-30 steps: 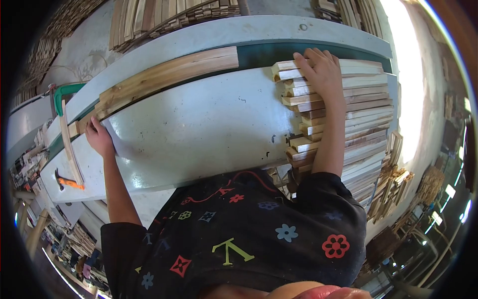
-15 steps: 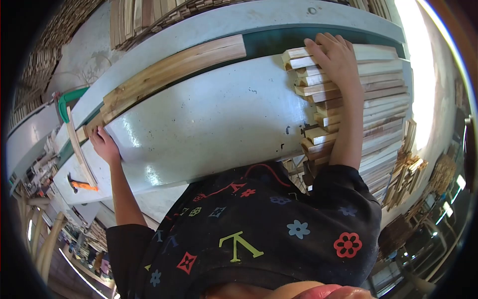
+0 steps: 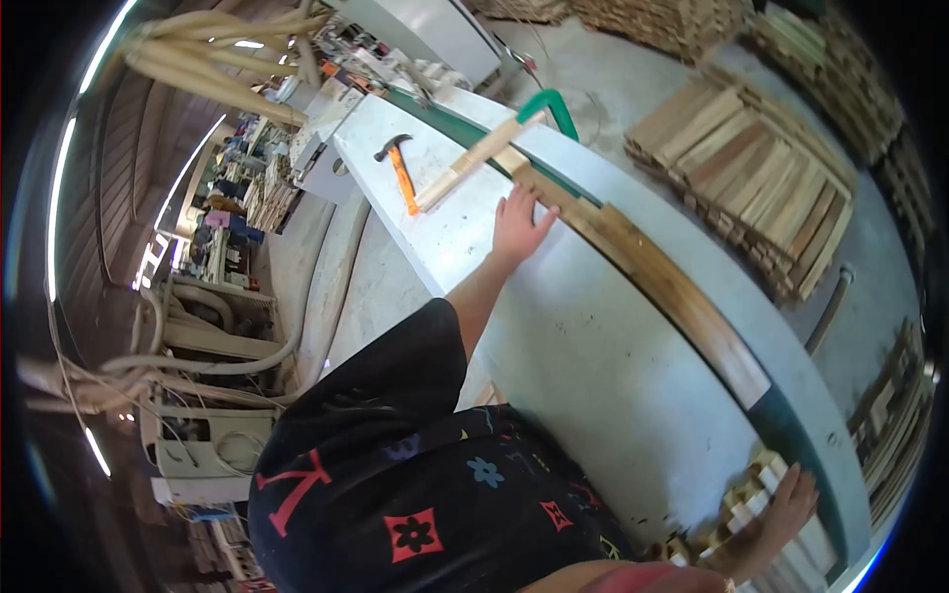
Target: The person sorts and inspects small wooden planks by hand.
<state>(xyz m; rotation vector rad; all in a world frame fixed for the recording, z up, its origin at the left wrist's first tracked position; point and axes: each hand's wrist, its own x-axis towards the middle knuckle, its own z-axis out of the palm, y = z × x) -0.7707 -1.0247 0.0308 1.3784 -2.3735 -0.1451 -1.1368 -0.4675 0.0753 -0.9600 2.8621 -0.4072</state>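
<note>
My left hand (image 3: pixel 520 223) lies with fingers spread on the far part of the white machine table (image 3: pixel 583 336), its fingertips at the near edge of the wood pieces (image 3: pixel 672 277) lying in the green channel. My right hand (image 3: pixel 791 504) rests over the ends of a row of wood strips (image 3: pixel 749 499) at the bottom right; its fingers are partly stretched along the strips. Beyond my left hand, a wood strip (image 3: pixel 470 163) lies across the table, reaching the green clamp-like piece (image 3: pixel 550 107). A hammer (image 3: pixel 400 176) with an orange handle lies beside that strip.
A pallet of stacked wood strips (image 3: pixel 751 168) stands on the floor beyond the table. Thick hoses (image 3: pixel 326 287) run along the floor at left, near a white machine (image 3: pixel 213 445). More wood stacks (image 3: pixel 652 25) stand at the back.
The head view has turned toward the left end of the table, so the hammer and the green piece show nearer the middle. Both hands remain at about the same places on the table and strips.
</note>
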